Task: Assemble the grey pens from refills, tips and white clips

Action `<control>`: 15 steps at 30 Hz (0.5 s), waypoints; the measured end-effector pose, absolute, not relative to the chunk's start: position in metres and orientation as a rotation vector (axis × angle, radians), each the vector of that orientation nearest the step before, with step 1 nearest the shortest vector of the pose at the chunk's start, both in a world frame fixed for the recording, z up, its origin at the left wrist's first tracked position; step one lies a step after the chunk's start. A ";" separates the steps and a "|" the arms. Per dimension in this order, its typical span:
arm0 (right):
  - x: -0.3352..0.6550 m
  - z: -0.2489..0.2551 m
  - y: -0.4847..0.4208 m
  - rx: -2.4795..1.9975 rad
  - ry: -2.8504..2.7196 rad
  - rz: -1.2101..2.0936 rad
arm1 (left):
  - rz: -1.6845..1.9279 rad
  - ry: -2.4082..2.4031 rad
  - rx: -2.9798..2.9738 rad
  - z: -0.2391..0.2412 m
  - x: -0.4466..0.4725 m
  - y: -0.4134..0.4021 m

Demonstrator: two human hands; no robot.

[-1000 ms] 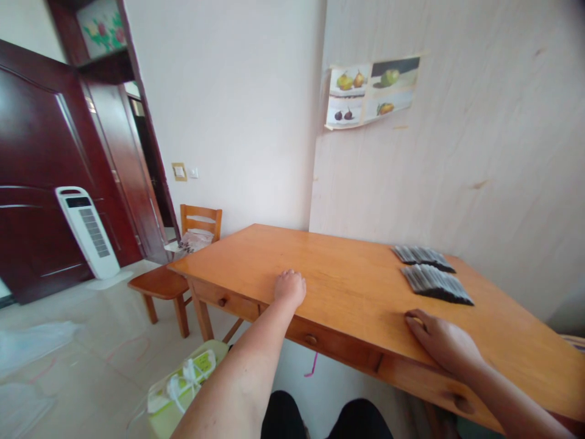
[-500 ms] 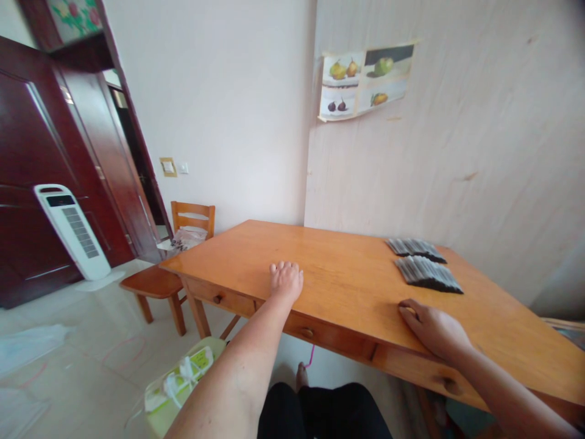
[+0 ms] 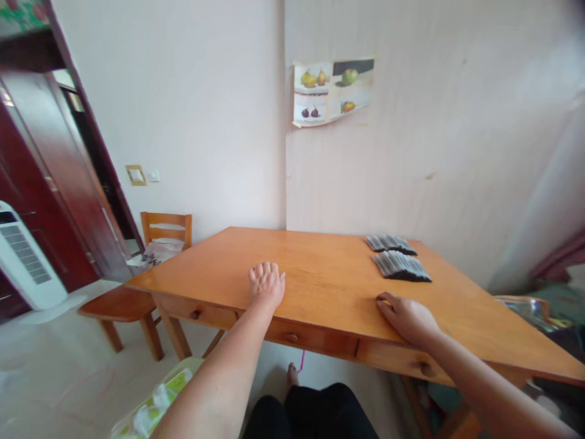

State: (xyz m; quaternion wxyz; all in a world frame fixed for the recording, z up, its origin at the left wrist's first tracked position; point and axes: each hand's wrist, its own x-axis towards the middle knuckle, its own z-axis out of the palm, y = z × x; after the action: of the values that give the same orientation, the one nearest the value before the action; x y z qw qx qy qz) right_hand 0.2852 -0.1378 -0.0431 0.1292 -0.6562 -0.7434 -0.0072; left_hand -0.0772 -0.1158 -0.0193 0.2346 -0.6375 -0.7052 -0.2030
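My left hand [image 3: 267,285] rests palm down near the front edge of the wooden table [image 3: 315,292], with its fingers a little apart and holding nothing. Further right, my right hand [image 3: 409,317] lies on its side on the tabletop. Its fingers are curled in, thumb by the index finger, and nothing shows in them. Beyond the right hand are two flat rows of slim, clear-and-black items: a nearer row [image 3: 401,266] and a farther row [image 3: 390,244]. They look like pens packed side by side, but their exact kind is too small to tell. Neither hand touches them.
The table has front drawers with round knobs [image 3: 292,337]. A wooden chair [image 3: 167,228] with a plastic bag stands at the left. A pale green bin [image 3: 158,399] sits on the floor by my left arm. Fruit pictures [image 3: 333,91] hang on the wall.
The view has swung to the right, so the scene sits further left and more shows at the right edge. Both hands stay at the same places on the table.
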 end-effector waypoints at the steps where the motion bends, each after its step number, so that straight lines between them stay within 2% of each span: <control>1: 0.284 -0.041 -0.139 -1.897 -2.161 -0.039 | -0.567 -1.920 -1.747 -0.020 -0.078 -0.115; 9: 0.279 -0.034 -0.143 -1.915 -2.139 -0.027 | -0.594 -1.848 -1.755 -0.020 -0.081 -0.114; 15: 0.280 -0.035 -0.142 -1.871 -2.140 0.024 | -0.413 -1.997 -1.912 -0.021 -0.083 -0.111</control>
State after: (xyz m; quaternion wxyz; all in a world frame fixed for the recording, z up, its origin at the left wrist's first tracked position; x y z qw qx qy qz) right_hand 0.2802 -0.1417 -0.0354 0.1490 -0.6508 -0.7444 0.0085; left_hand -0.0829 -0.1111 -0.0206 0.1723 -0.6737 -0.7038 -0.1456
